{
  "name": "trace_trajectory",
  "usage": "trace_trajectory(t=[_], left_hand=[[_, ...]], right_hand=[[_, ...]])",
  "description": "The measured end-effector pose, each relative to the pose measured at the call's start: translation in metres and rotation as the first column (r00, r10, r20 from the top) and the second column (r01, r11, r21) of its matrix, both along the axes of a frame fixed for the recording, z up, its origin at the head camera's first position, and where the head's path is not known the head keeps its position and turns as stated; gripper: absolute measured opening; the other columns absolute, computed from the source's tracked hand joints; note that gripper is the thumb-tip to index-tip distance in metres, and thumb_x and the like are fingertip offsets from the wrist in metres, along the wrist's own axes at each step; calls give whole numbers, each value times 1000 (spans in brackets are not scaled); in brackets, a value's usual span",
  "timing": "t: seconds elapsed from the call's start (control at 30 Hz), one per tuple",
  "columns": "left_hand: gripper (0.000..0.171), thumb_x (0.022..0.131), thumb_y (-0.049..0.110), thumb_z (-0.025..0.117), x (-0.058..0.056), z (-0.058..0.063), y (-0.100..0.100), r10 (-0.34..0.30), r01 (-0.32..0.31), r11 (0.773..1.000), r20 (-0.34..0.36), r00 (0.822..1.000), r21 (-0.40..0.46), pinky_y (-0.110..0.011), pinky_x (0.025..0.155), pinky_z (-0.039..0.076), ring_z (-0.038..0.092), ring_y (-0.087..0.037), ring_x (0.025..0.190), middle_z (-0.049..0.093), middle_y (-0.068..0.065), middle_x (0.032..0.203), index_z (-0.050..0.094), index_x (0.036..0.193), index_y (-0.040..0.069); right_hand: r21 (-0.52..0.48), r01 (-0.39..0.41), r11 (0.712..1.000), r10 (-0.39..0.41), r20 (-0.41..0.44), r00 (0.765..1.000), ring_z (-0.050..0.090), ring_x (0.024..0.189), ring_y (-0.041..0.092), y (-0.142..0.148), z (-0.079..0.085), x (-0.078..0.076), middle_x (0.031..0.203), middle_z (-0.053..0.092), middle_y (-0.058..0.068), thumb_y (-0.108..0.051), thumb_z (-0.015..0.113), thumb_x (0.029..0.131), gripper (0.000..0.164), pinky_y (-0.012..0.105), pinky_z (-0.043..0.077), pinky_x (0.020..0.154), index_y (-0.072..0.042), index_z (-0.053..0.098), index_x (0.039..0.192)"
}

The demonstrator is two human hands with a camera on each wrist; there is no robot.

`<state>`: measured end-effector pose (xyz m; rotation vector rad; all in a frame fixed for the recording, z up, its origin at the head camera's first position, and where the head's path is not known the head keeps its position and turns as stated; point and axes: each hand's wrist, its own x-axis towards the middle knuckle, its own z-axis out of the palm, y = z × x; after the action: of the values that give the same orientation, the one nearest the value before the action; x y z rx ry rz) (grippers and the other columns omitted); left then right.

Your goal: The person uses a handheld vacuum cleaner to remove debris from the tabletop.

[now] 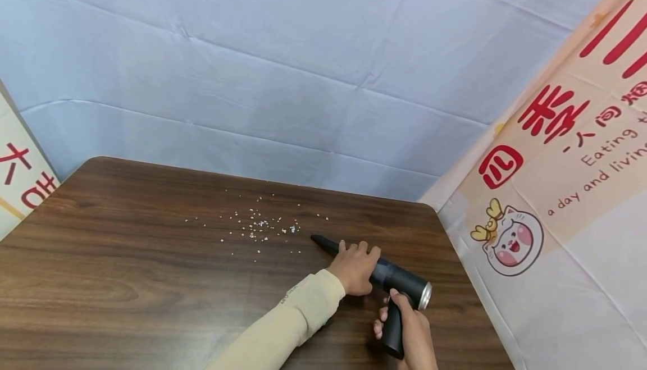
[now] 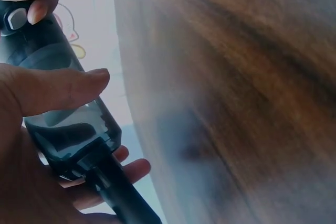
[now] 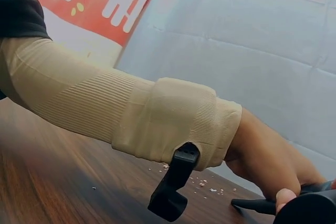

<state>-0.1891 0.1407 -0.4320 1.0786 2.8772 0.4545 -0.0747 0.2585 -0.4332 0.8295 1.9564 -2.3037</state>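
Observation:
A black handheld vacuum (image 1: 406, 283) with a long narrow nozzle is held over the right part of the table. My right hand (image 1: 415, 328) grips its handle, fingers wrapped round it and thumb up near the body. My left hand (image 1: 355, 269) holds the front of the barrel from above. In the left wrist view, the left thumb (image 2: 65, 88) lies across the see-through dust cup (image 2: 68, 132), with other fingers on the far side by the nozzle (image 2: 126, 195). The nozzle tip points left toward scattered pale crumbs (image 1: 294, 228).
The brown wooden table (image 1: 126, 280) reaches to a pale cloth backdrop (image 1: 278, 78) behind it. A printed banner (image 1: 571, 190) stands along the right edge, another panel (image 1: 15, 156) at the left. A black wrist mount (image 3: 176, 182) hangs under the left sleeve (image 3: 157, 119).

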Motion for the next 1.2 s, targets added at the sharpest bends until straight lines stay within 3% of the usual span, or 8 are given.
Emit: trace_trajectory(t=[0.73, 1.2], left_hand=[[61, 90, 19, 76, -20, -12, 6, -72, 69, 993, 33, 997, 92, -54, 121, 22, 55, -23, 128, 54, -8, 140, 50, 146, 21], [59, 90, 16, 75, -34, -17, 10, -62, 57, 992, 44, 997, 116, -53, 122, 19, 51, -23, 132, 52, -5, 142, 51, 143, 24]], right_hand=[[-37, 152, 988, -154, -49, 987, 57, 56, 16, -14, -15, -9, 71, 55, 4, -38, 54, 105, 46, 32, 55, 55, 5, 48, 120], [-41, 145, 989, -148, -102, 984, 59, 56, 16, -16, -21, -20, 72, 55, 3, -38, 55, 105, 46, 31, 56, 57, 3, 45, 123]])
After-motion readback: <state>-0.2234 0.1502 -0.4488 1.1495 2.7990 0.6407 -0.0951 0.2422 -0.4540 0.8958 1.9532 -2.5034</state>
